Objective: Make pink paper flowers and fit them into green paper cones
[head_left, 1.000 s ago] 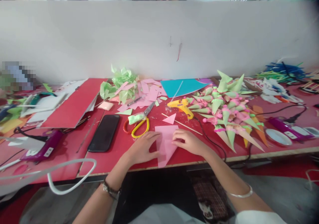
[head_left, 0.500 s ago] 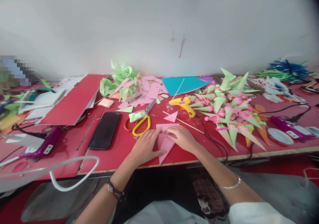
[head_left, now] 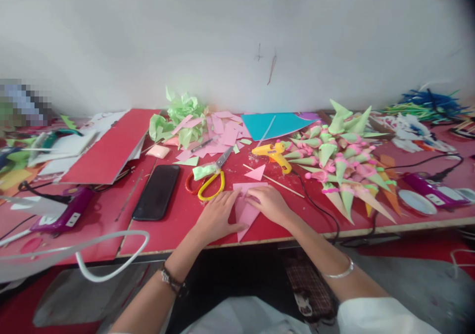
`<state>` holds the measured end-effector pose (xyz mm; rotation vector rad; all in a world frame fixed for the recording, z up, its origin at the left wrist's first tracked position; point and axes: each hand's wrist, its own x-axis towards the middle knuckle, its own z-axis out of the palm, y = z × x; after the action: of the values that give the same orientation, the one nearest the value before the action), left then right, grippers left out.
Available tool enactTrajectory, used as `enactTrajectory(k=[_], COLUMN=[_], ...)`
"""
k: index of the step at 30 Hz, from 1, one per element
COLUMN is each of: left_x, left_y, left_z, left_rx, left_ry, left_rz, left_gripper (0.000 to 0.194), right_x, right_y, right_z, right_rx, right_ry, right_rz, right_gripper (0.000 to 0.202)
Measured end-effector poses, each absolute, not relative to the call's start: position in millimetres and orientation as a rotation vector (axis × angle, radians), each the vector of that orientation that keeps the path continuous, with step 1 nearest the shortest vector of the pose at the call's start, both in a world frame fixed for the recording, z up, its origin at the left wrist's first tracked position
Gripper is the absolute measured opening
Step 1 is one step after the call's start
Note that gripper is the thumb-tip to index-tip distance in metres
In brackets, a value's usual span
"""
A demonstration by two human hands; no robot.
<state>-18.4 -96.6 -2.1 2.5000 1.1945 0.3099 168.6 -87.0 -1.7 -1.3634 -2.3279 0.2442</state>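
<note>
A folded sheet of pink paper point(head_left: 245, 214) lies near the front edge of the red table, its lower end narrowing to a point. My left hand point(head_left: 218, 214) rests along its left side, fingers stretched out and thumb spread onto the lower part. On the paper's upper right, my right hand point(head_left: 270, 203) has its fingers bent and pressed together at the paper, the fingertips partly hidden. Just above lie a small pink triangle point(head_left: 256, 172) and a thin wooden stick point(head_left: 284, 185). Scissors point(head_left: 211, 185) with yellow and red handles, green wrapping on one, lie beyond my left hand.
A yellow glue gun point(head_left: 272, 155) with a black cord lies beyond the stick. Many green-and-pink paper cones point(head_left: 339, 161) pile up on the right. A black phone point(head_left: 156, 193) is left of the scissors. Pink scraps point(head_left: 226, 128) and teal card point(head_left: 274, 125) lie by the white partition point(head_left: 208, 42).
My right fingers have shifted very slightly left on the paper, and the view has tipped a little. Both hands otherwise stay in place on the pink sheet.
</note>
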Motion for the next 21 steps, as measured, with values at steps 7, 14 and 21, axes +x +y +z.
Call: enactTrajectory(k=[7, 14, 21], left_x=[-17.6, -17.7, -19.3], left_y=[-96.9, -96.7, -99.4], left_z=[-1.0, -2.2, -0.6], left_rx=[2.509, 2.519, 2.513], left_ry=[1.209, 1.199, 1.163], left_rz=[0.3, 0.291, 0.319], left_gripper=[0.08, 0.081, 0.078], right_x=[168.1, 167.5, 167.1], right_y=[-86.6, -86.2, -86.8], right_z=[-5.9, -6.7, -7.3], right_rx=[-1.372, -1.379, -1.365], right_ry=[-2.338, -2.352, -2.346], right_rz=[0.196, 0.17, 0.16], right_gripper=[0.019, 0.019, 0.016])
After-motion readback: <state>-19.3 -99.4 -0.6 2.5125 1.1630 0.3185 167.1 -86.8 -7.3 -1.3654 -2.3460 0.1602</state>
